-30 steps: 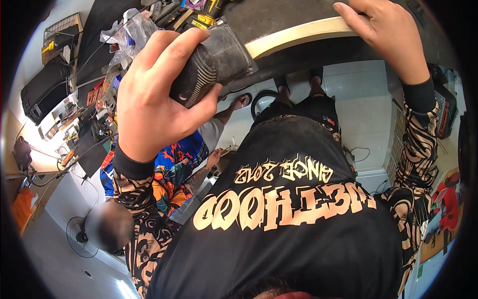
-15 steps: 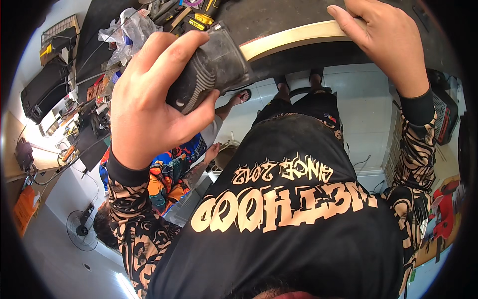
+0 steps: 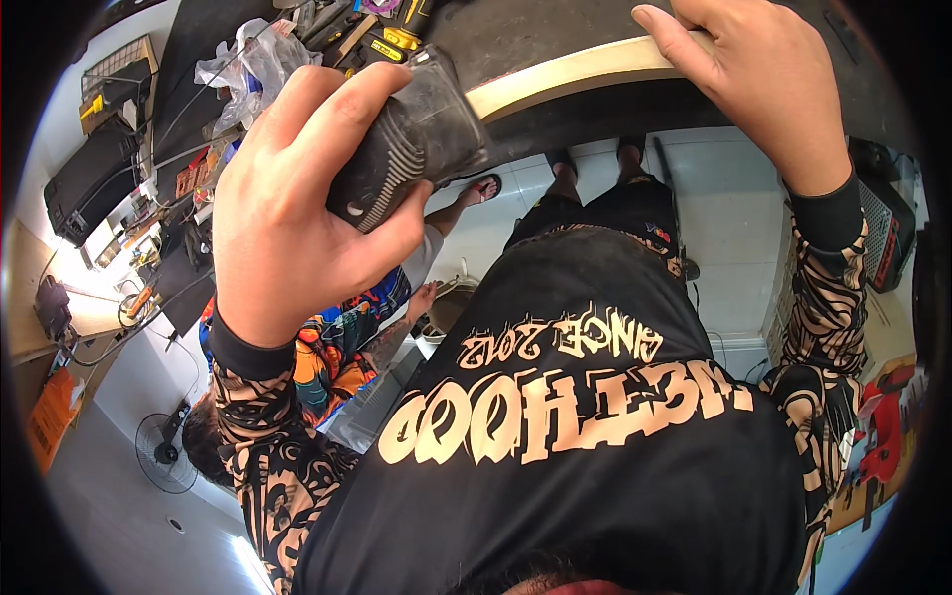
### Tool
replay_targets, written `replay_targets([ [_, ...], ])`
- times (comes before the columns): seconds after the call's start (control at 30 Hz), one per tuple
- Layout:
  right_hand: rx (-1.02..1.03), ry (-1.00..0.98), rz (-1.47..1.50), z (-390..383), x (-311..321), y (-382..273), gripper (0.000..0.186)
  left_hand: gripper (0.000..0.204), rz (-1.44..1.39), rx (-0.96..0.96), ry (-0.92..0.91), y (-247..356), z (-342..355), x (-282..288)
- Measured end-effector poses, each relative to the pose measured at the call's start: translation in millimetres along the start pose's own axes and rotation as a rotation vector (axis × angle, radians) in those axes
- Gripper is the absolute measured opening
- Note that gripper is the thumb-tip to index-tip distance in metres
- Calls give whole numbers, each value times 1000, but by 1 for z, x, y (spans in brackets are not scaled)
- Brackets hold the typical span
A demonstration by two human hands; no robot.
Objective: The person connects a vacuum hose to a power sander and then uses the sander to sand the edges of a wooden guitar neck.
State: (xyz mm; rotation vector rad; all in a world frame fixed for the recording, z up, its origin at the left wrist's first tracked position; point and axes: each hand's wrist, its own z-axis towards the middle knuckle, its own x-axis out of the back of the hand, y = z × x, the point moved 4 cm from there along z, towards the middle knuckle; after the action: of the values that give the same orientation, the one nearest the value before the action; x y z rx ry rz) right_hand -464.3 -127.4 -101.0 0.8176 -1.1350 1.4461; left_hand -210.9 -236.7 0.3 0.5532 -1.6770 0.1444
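My left hand (image 3: 288, 198) is wrapped around a black palm sander (image 3: 392, 169) with a ribbed grip and a smoky, dusty box at its end. That box overlaps the left end of a pale curved wooden strip (image 3: 565, 77), and the sander's underside is hidden. The strip runs along the near edge of a dark workbench (image 3: 526, 30). At its right end my right hand (image 3: 759, 89) grips the strip, thumb on this side and the other fingers partly cut off by the upper edge of the picture.
Tools with yellow parts (image 3: 402, 38) and a clear plastic bag (image 3: 253, 69) crowd the bench at the left. Another person in a colourful shirt (image 3: 342, 347) is close by on the left. A standing fan (image 3: 164, 451) is behind. Red clamp-like tools (image 3: 881, 431) lie at the right.
My left hand and the sander have shifted slightly left. The wooden strip and my right hand have also slid a little left. Both hands keep their grip.
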Motion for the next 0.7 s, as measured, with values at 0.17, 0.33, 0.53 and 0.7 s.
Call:
replay_targets([
  [0.17,-12,-8,37,1,1,-2,41,67,-3,-1,7,6,5,-1],
  [0.33,-2,16,40,2,3,-5,41,67,-32,-49,29,11,15,-4],
  [0.53,8,1,0,1,-5,-2,40,67,-48,12,9,1,1,-1],
  [0.7,1,-6,-6,2,0,-4,39,66,-85,-20,119,-11,-13,-5],
])
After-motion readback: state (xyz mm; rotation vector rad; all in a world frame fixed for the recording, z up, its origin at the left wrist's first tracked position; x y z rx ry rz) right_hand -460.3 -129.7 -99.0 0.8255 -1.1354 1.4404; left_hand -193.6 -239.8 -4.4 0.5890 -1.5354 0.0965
